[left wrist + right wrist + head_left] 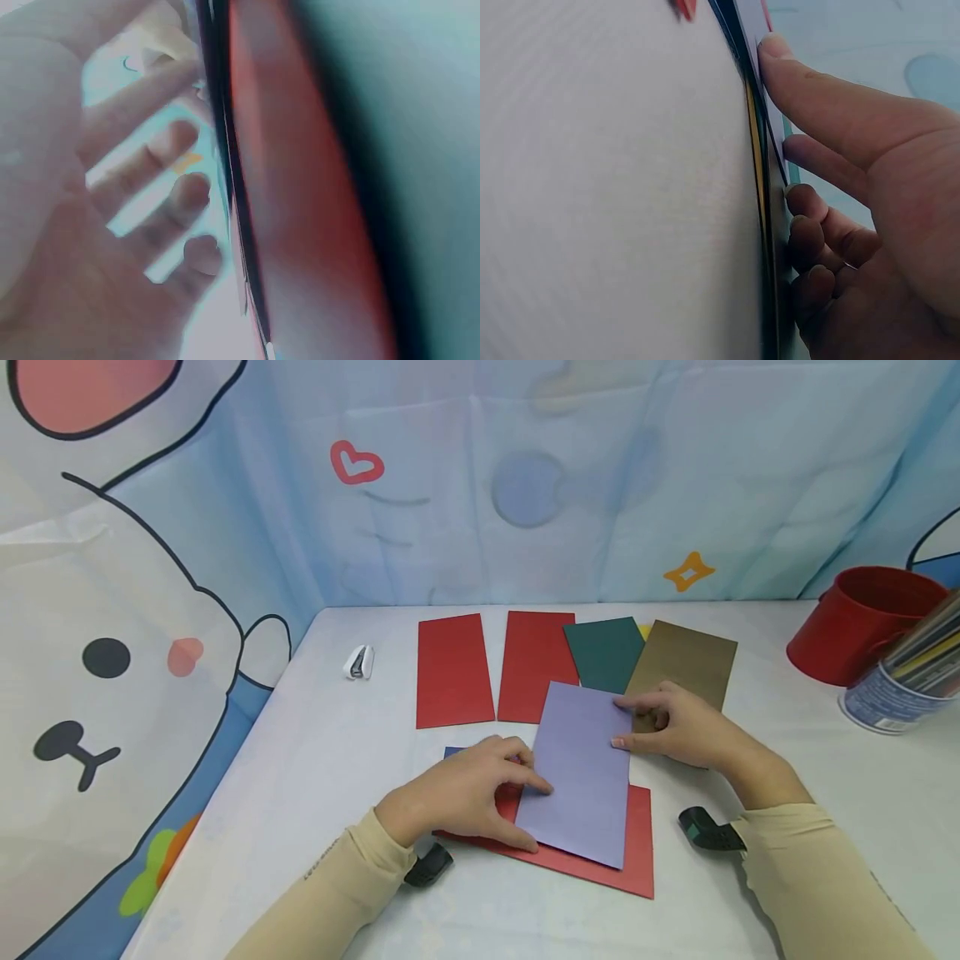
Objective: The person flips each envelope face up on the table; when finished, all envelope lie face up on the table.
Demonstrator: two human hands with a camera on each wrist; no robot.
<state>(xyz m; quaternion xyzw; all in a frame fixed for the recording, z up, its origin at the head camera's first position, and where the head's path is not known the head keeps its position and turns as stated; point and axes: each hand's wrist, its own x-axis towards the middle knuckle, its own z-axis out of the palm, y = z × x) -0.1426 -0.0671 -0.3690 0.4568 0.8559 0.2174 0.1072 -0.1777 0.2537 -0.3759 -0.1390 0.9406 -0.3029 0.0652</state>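
A lilac card (pixel 573 777) lies over a larger red card (pixel 600 875). A blue corner (pixel 452 751) shows behind my left hand (pixel 472 793). My left index finger rests on the lilac card's left side, with the thumb by its lower left corner, over the red card. My right hand (pixel 686 727) touches the lilac card's right edge with straight index finger and thumb. In the right wrist view, the thumb (pixel 817 90) is laid against the card and the other fingers are bent. The left wrist view shows the left fingers (pixel 187 195) loosely spread above the cards.
Two red cards (pixel 454 672) lie behind, beside a dark green card (pixel 603 652), a brown card (pixel 693 656) and a bit of yellow. A white stapler (pixel 359 662) is at the back left. At the right stand a red mug (pixel 847 627) and a tub of pencils (pixel 892 702).
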